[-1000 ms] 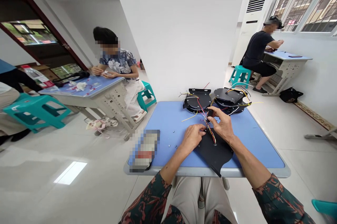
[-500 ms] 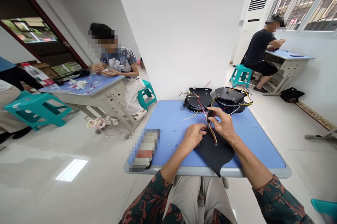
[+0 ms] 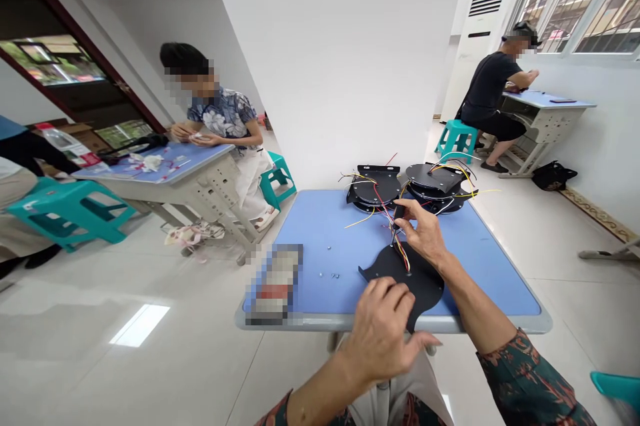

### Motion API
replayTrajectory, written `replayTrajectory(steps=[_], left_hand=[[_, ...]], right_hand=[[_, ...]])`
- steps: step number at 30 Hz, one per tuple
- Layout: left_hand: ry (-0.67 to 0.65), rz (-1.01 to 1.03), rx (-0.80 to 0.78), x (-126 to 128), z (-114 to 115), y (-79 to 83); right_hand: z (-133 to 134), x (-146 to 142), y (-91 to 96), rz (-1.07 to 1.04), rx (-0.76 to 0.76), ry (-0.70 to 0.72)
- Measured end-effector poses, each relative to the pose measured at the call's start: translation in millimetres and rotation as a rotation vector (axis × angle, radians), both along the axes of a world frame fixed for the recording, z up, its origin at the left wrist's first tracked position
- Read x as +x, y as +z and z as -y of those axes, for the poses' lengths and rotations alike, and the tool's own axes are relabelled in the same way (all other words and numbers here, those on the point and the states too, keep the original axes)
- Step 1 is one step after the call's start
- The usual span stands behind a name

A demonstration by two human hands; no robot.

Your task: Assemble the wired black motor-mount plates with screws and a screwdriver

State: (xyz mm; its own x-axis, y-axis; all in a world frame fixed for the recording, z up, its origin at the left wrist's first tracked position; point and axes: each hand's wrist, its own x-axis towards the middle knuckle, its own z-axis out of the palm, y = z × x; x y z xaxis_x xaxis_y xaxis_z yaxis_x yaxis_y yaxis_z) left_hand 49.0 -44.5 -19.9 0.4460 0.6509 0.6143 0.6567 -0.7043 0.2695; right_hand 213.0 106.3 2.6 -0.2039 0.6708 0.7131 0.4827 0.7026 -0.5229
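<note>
The right hand is clenched on a small black part, pinched between thumb and fingers, with red and yellow wires running down from it through a hole in a black plate. The plate lies flat near the front edge of a blue table. The left hand is open, its fingers loose over the plate's near edge, though whether they touch it is hard to tell from this angle. Two stacked black disc assemblies sit at the far edge, trailing wires. Small metal fasteners lie left of the plate. Further left, a pixelated box-shaped object shows no readable contents. A person works at a desk on the left.
</note>
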Motion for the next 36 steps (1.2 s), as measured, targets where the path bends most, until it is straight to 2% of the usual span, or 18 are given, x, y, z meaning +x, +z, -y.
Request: replayTrajectory(steps=[2,5,11,15,19,22,26,28,31,36], left_hand=[[-0.015,-0.061,0.019,5,10,-7.6],[0.012,-0.128,0.029,7,9,-11.7],[-0.047,-0.149,0.021,-9,-1,-2.9],[-0.103,-0.171,-0.014,-22,-3,0.8],[-0.158,-0.149,-0.124,-33,-7,6.8],[-0.116,0.079,-0.296,-31,-26,14.7],[0.072,0.557,-0.570,-10,-80,24.0],[0.144,0.689,-0.639,5,-107,24.1],[0.160,0.658,-0.679,20,-129,17.1],[0.290,0.518,-0.575,21,-130,5.8]], right_hand=[[0,1,0.6,-0.007,-0.020,-0.022],[0,3,3.4,-0.001,-0.034,-0.009],[3,4,11.3,0.020,-0.035,0.198],[3,9,13.1,0.013,-0.134,0.253],[3,11,14.2,0.002,-0.188,0.252],[3,9,13.8,-0.008,-0.130,0.190],[2,5,12.6,-0.033,-0.050,0.104],[2,5,13.2,-0.045,-0.039,0.071],[3,5,14.8,-0.068,-0.043,0.048],[3,4,15.3,-0.114,-0.092,0.057]])
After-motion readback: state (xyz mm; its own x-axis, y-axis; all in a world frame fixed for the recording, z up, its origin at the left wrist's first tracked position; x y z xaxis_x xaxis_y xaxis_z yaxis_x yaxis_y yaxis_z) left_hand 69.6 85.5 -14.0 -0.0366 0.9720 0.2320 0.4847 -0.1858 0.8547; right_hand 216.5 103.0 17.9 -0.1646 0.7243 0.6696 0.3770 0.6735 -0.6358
